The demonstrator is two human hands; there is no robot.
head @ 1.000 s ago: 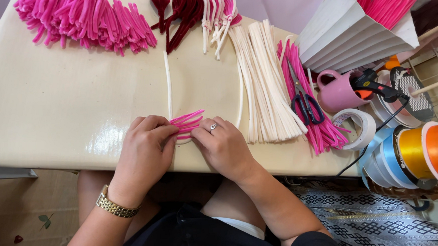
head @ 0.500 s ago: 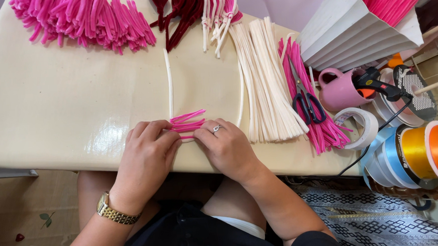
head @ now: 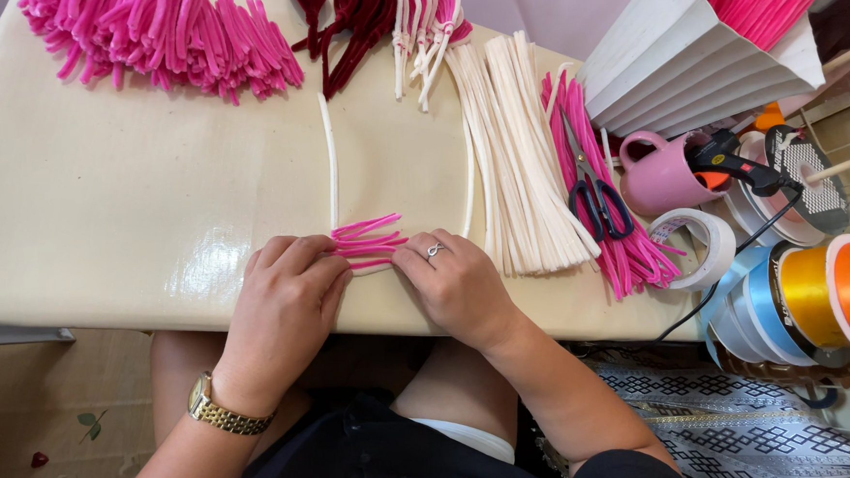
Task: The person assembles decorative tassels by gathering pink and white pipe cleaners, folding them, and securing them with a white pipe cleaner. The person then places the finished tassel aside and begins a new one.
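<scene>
A small bundle of bright pink pipe cleaners [head: 365,242] is pinched at the near edge of the cream table [head: 123,206], roughly midway along it. The left hand [head: 283,309] is laid over the bundle's near end with its fingers curled together on it, and a gold wristwatch [head: 219,412] is worn on that wrist. The right hand [head: 457,286], on which a ring is seen, is pressed against the same end from the other side, its fingertips closed on the strands. A single white stem [head: 329,162] is touched by the bundle and runs away toward the far edge. A stack of white stems [head: 513,157] is spread just beside the right hand, and scissors [head: 592,187] are laid on pink strips beyond it. A heap of pink pipe cleaners [head: 162,39] is piled at the far left corner.
</scene>
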